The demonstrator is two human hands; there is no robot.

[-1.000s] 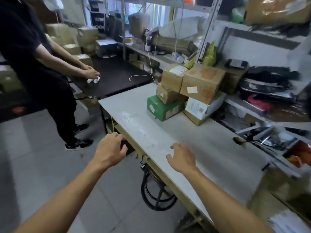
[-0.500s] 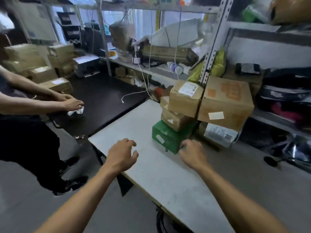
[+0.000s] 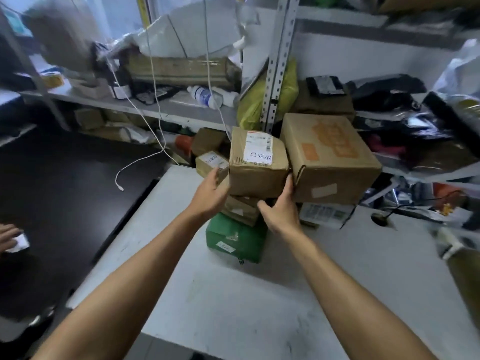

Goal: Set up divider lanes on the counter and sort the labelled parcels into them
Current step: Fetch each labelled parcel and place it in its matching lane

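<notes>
Top parcel (image 3: 258, 165), at twelve o'clock on the counter (image 3: 233, 307): we are clamping it between left hand (image 3: 210, 193) and right hand (image 3: 281, 211), and, we judge, lifting straight up keeps the stack below steady.

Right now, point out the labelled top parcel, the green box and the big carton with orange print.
Labelled top parcel (image 3: 255, 178), head view: bare brown front face below the white label.
Green box (image 3: 235, 236), head view: middle of its top face.
Big carton with orange print (image 3: 337, 175), head view: plain cardboard of its front slope.
</notes>
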